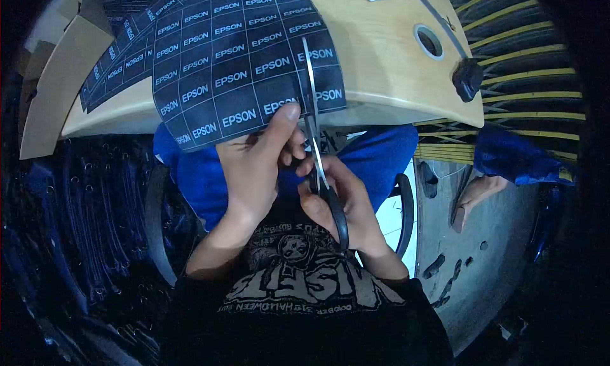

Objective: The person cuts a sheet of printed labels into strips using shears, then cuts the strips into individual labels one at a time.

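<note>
My left hand [257, 162] pinches the front edge of a black sheet [238, 67] printed with rows of white EPSON labels in a thin grid. The thumb lies on top and the fingers curl beneath. In my right hand [346, 201] is a pair of scissors [333, 210] with black handles, the fingers wrapped round them. The blades are apart and point away from me; one long blade shows above the sheet, along a grid line near its right-hand column. Part of the other blade is hidden.
More printed sheets [117, 74] lie at the left of the wooden table [381, 67], beside a cardboard box [63, 86]. A tape roll [428, 41] and a dark lump [467, 80] sit at the right. Dark straps with rings [95, 220] hang at left. Another person's foot [473, 197] shows at right.
</note>
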A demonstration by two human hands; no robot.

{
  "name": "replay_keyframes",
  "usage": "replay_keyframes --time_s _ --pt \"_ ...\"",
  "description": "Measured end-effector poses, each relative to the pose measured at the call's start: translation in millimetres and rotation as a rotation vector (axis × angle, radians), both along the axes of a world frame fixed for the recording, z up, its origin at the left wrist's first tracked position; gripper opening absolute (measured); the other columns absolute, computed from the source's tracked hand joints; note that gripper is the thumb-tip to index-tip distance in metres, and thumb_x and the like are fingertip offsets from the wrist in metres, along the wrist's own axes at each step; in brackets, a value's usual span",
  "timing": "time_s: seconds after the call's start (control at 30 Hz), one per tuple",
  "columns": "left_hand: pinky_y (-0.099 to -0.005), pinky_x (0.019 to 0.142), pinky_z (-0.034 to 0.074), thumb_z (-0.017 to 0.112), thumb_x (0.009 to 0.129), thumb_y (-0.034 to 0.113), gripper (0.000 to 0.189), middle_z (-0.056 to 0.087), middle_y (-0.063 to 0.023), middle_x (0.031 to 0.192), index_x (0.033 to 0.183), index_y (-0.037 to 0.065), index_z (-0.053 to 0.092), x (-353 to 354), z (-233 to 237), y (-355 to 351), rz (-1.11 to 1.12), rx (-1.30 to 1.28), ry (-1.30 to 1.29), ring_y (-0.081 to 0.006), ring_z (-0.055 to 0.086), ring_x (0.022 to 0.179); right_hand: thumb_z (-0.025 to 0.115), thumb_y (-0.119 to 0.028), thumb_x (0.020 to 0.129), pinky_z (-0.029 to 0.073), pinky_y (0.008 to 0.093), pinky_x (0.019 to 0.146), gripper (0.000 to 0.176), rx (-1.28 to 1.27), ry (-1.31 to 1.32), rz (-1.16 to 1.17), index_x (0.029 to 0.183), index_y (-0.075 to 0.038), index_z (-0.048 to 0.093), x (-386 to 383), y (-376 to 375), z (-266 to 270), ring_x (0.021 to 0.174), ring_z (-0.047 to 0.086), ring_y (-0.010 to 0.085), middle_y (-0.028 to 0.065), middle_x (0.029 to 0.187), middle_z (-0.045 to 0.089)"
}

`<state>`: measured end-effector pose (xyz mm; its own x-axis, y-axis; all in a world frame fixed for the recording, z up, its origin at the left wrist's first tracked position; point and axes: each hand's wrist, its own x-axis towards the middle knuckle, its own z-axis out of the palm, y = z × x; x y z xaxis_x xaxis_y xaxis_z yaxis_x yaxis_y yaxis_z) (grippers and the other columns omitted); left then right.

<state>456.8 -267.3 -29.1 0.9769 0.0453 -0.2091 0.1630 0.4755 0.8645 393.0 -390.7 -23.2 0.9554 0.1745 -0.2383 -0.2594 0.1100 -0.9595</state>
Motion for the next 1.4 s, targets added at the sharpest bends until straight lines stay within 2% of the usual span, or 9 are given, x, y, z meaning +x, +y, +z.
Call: replay_keyframes --time_s 0.2,0.37,0.47,0.8,0.9,1.07,1.2,1.3,1.4 --pt "-0.0177 0.043 0.037 0.064 0.083 0.011 0.011 0.058 -0.0018 0.06 0.077 0.003 0.061 -2.1 5.4 -0.8 -0.012 -0.002 0.003 -0.0064 0.053 0.049 0.072 -0.021 0.076 0.037 0.0211 0.059 0.043 -0.054 -0.06 0.031 0.107 -0.003 0.047 0.9 -0.9 -4.5 0.065 0.044 0.0063 -0.0013 0.073 0.047" --pt "-0.0184 0.043 0.039 0.064 0.082 0.009 0.01 0.058 -0.0025 0.06 0.079 0.001 0.062 -3.0 3.5 -3.4 0.037 0.068 -0.048 -0.0068 0.053 0.048 0.073 -0.023 0.075 0.036 0.0202 0.06 0.046 0.068 -0.021 -0.004 0.107 -0.002 0.047 1.5 2.6 -1.5 0.065 0.044 0.0062 -0.0015 0.073 0.047" --pt "-0.0194 0.042 0.04 0.065 0.081 0.008 0.009 0.059 -0.0035 0.06 0.08 -0.001 0.062 -3.7 9.4 -3.6 0.031 0.001 -0.028 -0.0074 0.053 0.047 0.072 -0.025 0.076 0.035 0.0196 0.058 0.047 0.021 -0.05 0.009 0.107 -0.002 0.047 1.9 2.0 -2.3 0.064 0.042 0.0056 -0.0023 0.073 0.046" --pt "-0.0195 0.04 0.041 0.064 0.082 0.007 0.009 0.058 -0.0046 0.06 0.079 -0.002 0.062 -3.8 8.9 -1.9 0.055 0.05 -0.071 -0.0082 0.052 0.045 0.072 -0.026 0.076 0.034 0.0184 0.057 0.046 -0.027 -0.017 0.042 0.107 -0.003 0.047 3.0 0.5 1.1 0.061 0.042 0.0056 -0.0026 0.069 0.045" --pt "-0.0194 0.04 0.041 0.064 0.082 0.007 0.009 0.058 -0.0042 0.06 0.079 -0.002 0.062 -4.0 12.8 0.1 0.029 0.022 -0.036 -0.0082 0.052 0.045 0.072 -0.026 0.076 0.034 0.0185 0.057 0.047 -0.096 -0.032 0.028 0.107 -0.003 0.047 2.5 2.6 1.6 0.062 0.042 0.0057 -0.0023 0.07 0.045" --pt "-0.0186 0.04 0.039 0.064 0.082 0.009 0.01 0.058 -0.0029 0.06 0.078 0.0 0.062 -5.6 10.1 -0.6 0.033 0.067 -0.043 -0.0079 0.053 0.045 0.073 -0.024 0.075 0.035 0.0204 0.06 0.044 0.036 -0.001 0.03 0.105 -0.003 0.049 2.5 1.7 0.5 0.067 0.043 0.0061 -0.0008 0.076 0.047" --pt "-0.0183 0.041 0.04 0.065 0.082 0.009 0.01 0.058 -0.003 0.06 0.079 0.0 0.062 -6.8 10.3 0.4 0.026 0.058 -0.067 -0.0076 0.053 0.046 0.074 -0.023 0.074 0.036 0.0206 0.061 0.046 0.066 -0.039 0.011 0.106 -0.002 0.048 3.9 2.2 0.7 0.068 0.043 0.0064 -0.0011 0.077 0.047" --pt "-0.0184 0.041 0.04 0.064 0.082 0.009 0.01 0.059 -0.003 0.06 0.079 0.0 0.062 -5.8 12.2 1.3 0.028 0.042 -0.06 -0.0074 0.054 0.047 0.073 -0.022 0.074 0.036 0.0204 0.063 0.048 -0.025 -0.005 0.024 0.109 -0.002 0.047 4.0 2.0 4.3 0.071 0.043 0.0066 -0.001 0.078 0.047" --pt "-0.0183 0.042 0.04 0.064 0.082 0.009 0.01 0.058 -0.0026 0.06 0.078 0.001 0.062 -6.3 6.5 2.7 -0.008 -0.018 -0.062 -0.0072 0.054 0.047 0.073 -0.02 0.074 0.036 0.0207 0.065 0.048 0.065 -0.011 0.005 0.11 -0.001 0.047 4.0 3.3 4.0 0.074 0.044 0.0064 -0.0005 0.082 0.047"
